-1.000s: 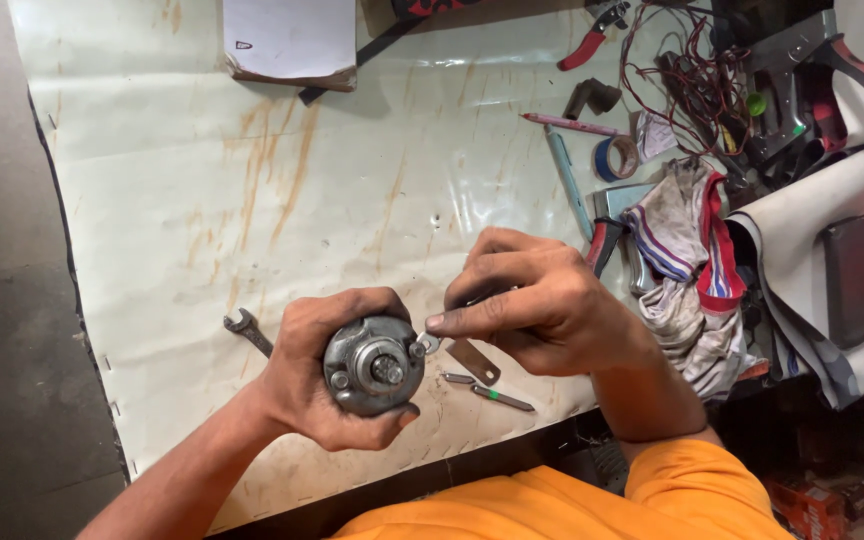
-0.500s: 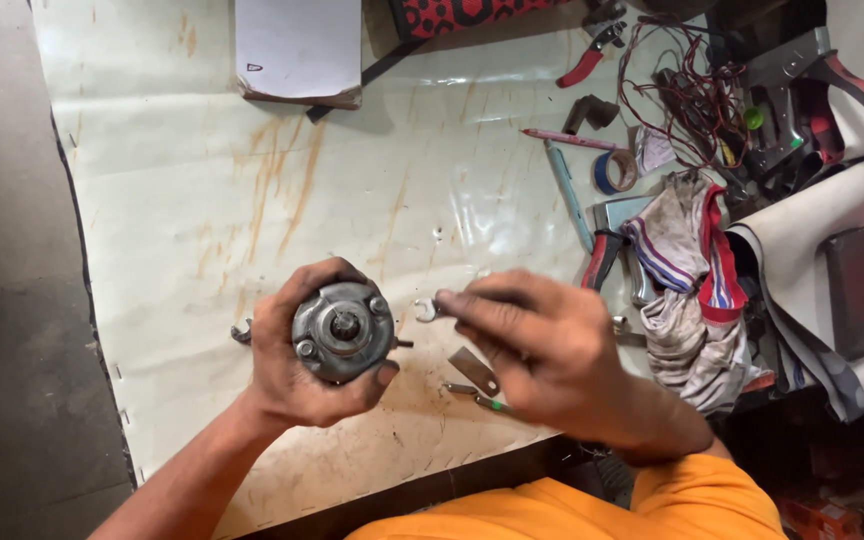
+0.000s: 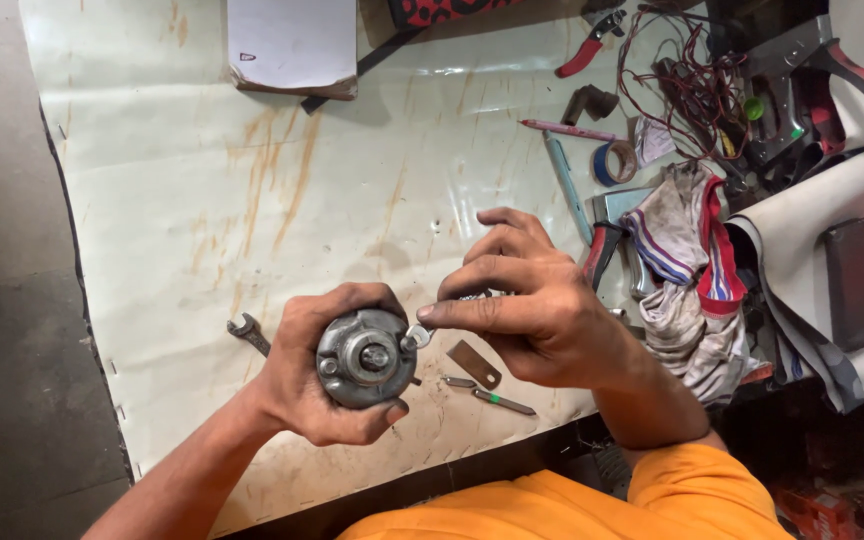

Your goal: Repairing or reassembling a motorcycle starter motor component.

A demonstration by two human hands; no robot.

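My left hand [image 3: 304,385] grips a round grey metal motor housing [image 3: 364,357], its face with a central shaft turned up toward me. My right hand [image 3: 532,300] pinches a small spanner [image 3: 418,336] between thumb and forefinger, its ring end set against the right edge of the housing. Most of the spanner's handle is hidden under my fingers. Both hands hover over a stained cream sheet [image 3: 252,200] on the workbench.
On the sheet lie another small spanner [image 3: 248,333], a flat metal plate [image 3: 474,364] and a thin screwdriver [image 3: 489,396]. Right of my hands are a striped rag [image 3: 682,270], pliers [image 3: 602,250], tape roll [image 3: 614,162], tangled wires [image 3: 687,90]. A white box [image 3: 292,45] sits at the back.
My left hand has carried the housing slightly right and turned it. My right hand has brought the spanner up against the housing's right edge.
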